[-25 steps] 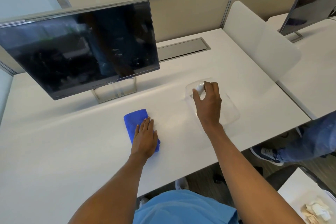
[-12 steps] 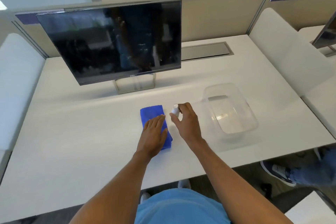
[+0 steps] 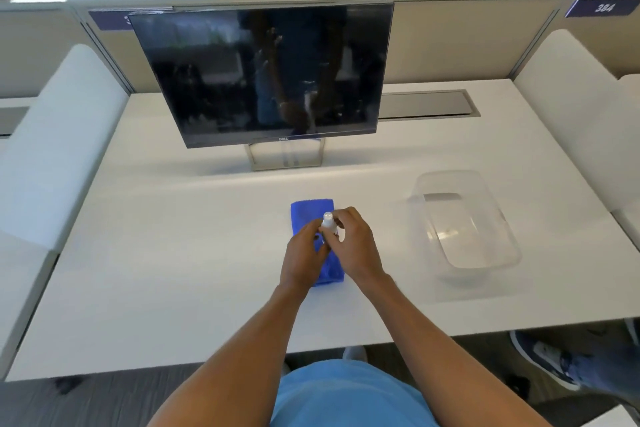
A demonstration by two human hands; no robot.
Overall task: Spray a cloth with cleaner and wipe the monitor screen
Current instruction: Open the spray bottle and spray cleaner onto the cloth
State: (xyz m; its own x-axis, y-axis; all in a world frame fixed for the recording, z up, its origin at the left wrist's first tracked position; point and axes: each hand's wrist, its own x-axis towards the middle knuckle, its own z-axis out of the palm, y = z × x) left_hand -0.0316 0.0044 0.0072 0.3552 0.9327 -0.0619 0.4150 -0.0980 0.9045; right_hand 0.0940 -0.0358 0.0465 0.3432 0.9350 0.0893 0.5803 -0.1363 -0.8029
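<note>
Blue cloth (image 3: 311, 210), white bottle (image 3: 328, 224)

My arms are bare from the elbows down, no sleeves, watch or rings showing on my left hand (image 3: 304, 253) or right hand (image 3: 356, 246); I wear a light blue top (image 3: 346, 395)

A "DELL" logo sits centered on the lower bezel of the monitor (image 3: 263, 74), just above its stand. At upper right, a purple sign (image 3: 602, 7) on the cubicle partition reads "384" in white numerals. A second purple sign (image 3: 110, 20) at upper left (mostly hidden behind the monitor's top corner) shows only the start of a numeral, too cut off to read. No other text is legible; any label on the small spray bottle is too blurred to make out.
</note>
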